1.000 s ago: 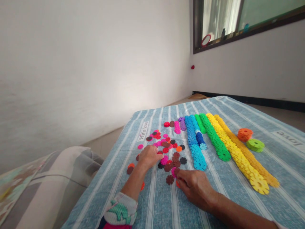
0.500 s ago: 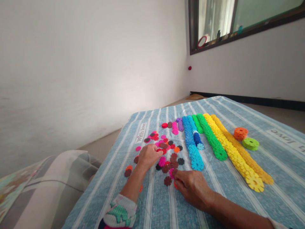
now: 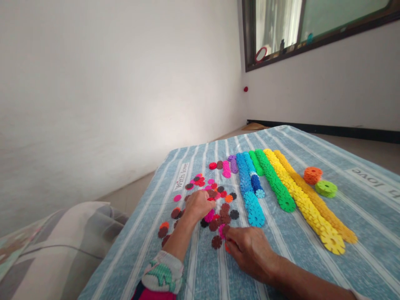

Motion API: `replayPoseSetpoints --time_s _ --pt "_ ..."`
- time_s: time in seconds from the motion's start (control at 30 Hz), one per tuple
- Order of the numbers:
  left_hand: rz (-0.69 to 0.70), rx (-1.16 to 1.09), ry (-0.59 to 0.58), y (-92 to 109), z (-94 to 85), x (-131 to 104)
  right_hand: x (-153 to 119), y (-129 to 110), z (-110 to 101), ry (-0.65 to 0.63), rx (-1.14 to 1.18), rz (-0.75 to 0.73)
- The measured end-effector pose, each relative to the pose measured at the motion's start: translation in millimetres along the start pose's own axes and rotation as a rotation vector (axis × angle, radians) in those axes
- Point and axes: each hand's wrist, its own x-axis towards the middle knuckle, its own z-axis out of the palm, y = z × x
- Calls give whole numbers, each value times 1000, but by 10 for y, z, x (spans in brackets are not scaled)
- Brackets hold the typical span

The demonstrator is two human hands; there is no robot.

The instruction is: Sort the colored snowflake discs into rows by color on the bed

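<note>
Loose plastic snowflake discs in pink, red, brown, black and orange lie scattered on a striped blue cloth (image 3: 146, 233). Over the middle of this pile, my left hand (image 3: 200, 206) has its fingers curled down and closed; what they hold, if anything, is hidden. A magenta disc (image 3: 209, 216) lies just below its fingertips. My right hand (image 3: 251, 250) is at the pile's near right side, thumb and forefinger pinched on a brown disc (image 3: 226, 230). Beside that, a pink disc (image 3: 221, 231) is partly covered. Another brown disc (image 3: 216, 242) lies flat to the left.
Right of the pile run overlapping rows of discs: light blue (image 3: 254, 214), green (image 3: 286, 204), yellow (image 3: 333, 241) and amber (image 3: 346, 234). Orange (image 3: 313, 175) and lime (image 3: 326, 188) stacks stand farther right. Short purple (image 3: 233, 164) and pink (image 3: 226, 168) rows lie at the back.
My left hand has shifted slightly right over the pile. My right hand keeps its pinch in nearly the same place. The whole view has shifted a little.
</note>
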Motion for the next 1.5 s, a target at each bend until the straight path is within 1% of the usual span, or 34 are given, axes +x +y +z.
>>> replayPoseSetpoints --time_s 0.1,0.2,0.33,0.4,0.47,0.53,0.6,0.7,0.8,0.87,0.97,1.1,1.23,1.4,1.5 --pt "9 9 -2 5 -8 0 1 5 15 0 -4 4" --pt "29 10 -8 -31 -47 8 2 8 34 -3 -1 17" --pt "21 -7 50 -102 -198 102 9 7 56 3 6 17" --pt "17 -8 66 -112 -302 212 14 17 82 5 7 13" --pt "11 -20 49 -95 -398 368 19 38 127 13 11 1" --pt "7 -34 37 -55 -464 564 26 70 187 28 8 -18" --pt "11 -33 49 -4 -491 783 36 105 251 43 -7 -43" --pt "9 -23 86 67 -466 1108 53 152 329 67 -43 -84" --pt "7 -15 99 111 -398 1372 68 174 366 78 -50 -96" --pt "13 -12 97 123 -349 1500 74 178 372 76 -36 -88" --pt "21 -8 83 124 -286 1628 77 179 376 63 -11 -72" --pt "30 -8 63 102 -230 1727 80 180 380 37 10 -56" --pt "55 -22 60 52 -195 1775 86 171 352 32 11 -58" --pt "82 -52 86 -58 -168 1753 83 163 317 20 24 -56" --pt "84 -55 86 -121 -155 1708 70 164 328 46 14 -78"
